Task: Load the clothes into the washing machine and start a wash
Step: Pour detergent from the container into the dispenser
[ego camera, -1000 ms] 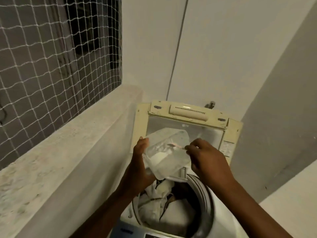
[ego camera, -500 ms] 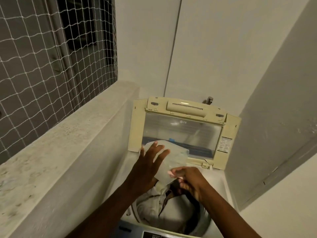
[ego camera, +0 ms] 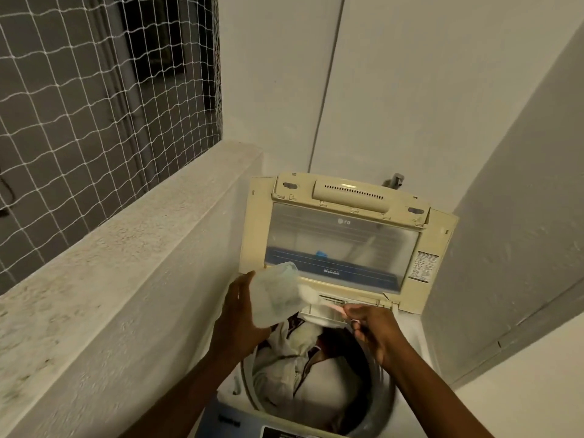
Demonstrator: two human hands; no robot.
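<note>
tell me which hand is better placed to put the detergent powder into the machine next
Right, probably. The right hand pinches a small pink scoop just above the open drum, beside the translucent bag. The left hand is fully occupied holding that bag up.
</note>
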